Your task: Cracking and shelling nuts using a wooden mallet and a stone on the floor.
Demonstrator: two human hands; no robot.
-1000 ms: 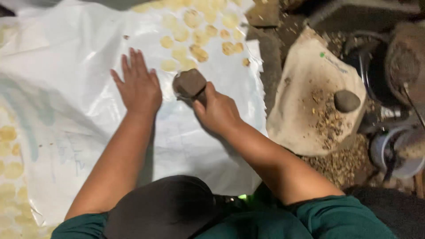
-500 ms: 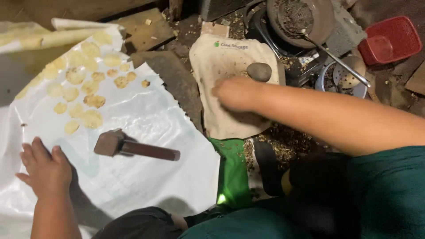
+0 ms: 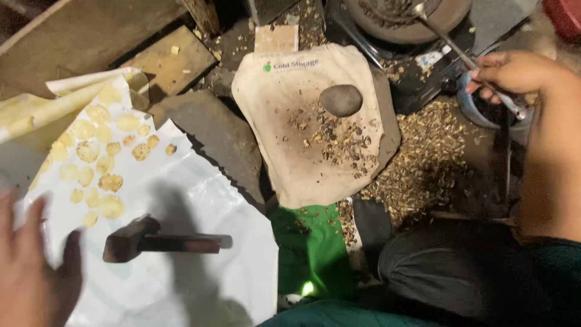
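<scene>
The person's right hand (image 3: pixel 514 75) is up at the far right, fingers pinched narrow around the thin metal handle of a spoon (image 3: pixel 451 45); the handle runs on a slant, up-left toward the dark round pan (image 3: pixel 405 18) at the top edge and down-right over the rim of a small blue bowl (image 3: pixel 469 106). The left hand (image 3: pixel 30 266) sits in the bottom-left corner, blurred, fingers spread wide and holding nothing, over the white plastic sheet (image 3: pixel 200 200).

A hammer (image 3: pixel 157 241) lies flat on that sheet, just beside the left hand but apart from it; its long axis runs nearly level, head to the left, handle pointing right toward the sheet's jagged right edge. There is bare sheet around it on all sides; flattened yellow pieces (image 3: pixel 100 160) are scattered further up, well apart from it.

Right of the sheet a grey slab (image 3: pixel 218 136) fills the gap, then a stained cloth bag (image 3: pixel 302 115) with a dark round stone (image 3: pixel 341 100) on it and crushed bits below the stone; shells and husks (image 3: pixel 423 157) crowd the ground between the bag and the bowl. Wooden planks (image 3: pixel 163 60) close off the top left.
</scene>
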